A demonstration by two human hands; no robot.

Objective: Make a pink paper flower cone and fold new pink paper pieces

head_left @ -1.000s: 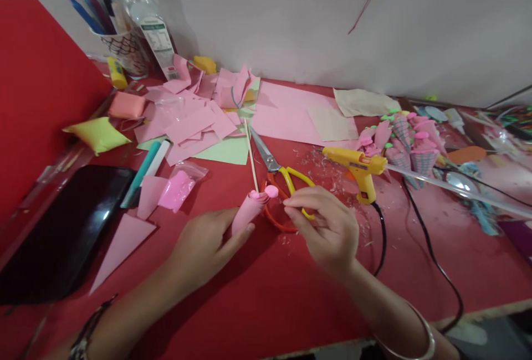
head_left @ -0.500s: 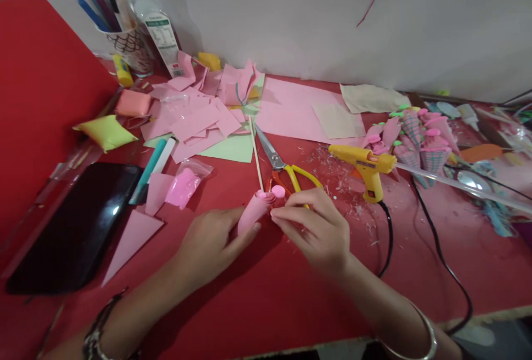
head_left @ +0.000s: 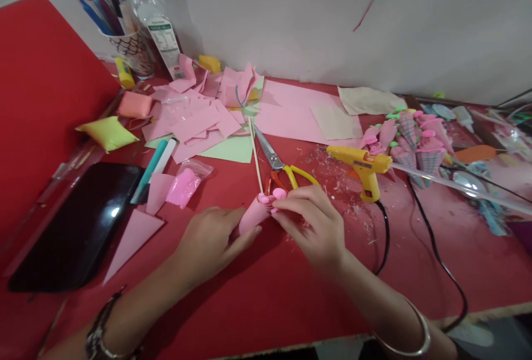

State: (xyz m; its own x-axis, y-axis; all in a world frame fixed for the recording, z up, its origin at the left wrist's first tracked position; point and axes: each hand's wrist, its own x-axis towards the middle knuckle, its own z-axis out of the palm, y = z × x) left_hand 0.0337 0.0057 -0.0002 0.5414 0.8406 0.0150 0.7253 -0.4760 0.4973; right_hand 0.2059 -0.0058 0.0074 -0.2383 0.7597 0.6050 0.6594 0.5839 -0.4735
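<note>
My left hand (head_left: 208,241) is wrapped round a small pink paper cone (head_left: 252,217), its mouth tilted up and to the right. Bright pink clay lumps (head_left: 279,193) sit on the cone's rim. At that rim, the thumb and fingertips of my right hand (head_left: 318,227) pinch a lump on the right side; part of it is hidden behind them. A thin wooden stick (head_left: 256,158) lies just beyond the cone's mouth. Scissors (head_left: 272,156) with yellow and red handles rest behind my right hand, which hides part of one handle.
A yellow hot glue gun (head_left: 361,167) with a black cord lies on the right, before a bunch of finished paper cones (head_left: 415,138). Pink paper scraps (head_left: 195,122) are heaped at the back. On the left are a phone (head_left: 75,227), markers (head_left: 152,169) and a bag of pink clay (head_left: 183,187).
My right fingertips have moved up and inward onto the pink clay at the cone's rim. My left hand still holds the cone; the view has shifted slightly.
</note>
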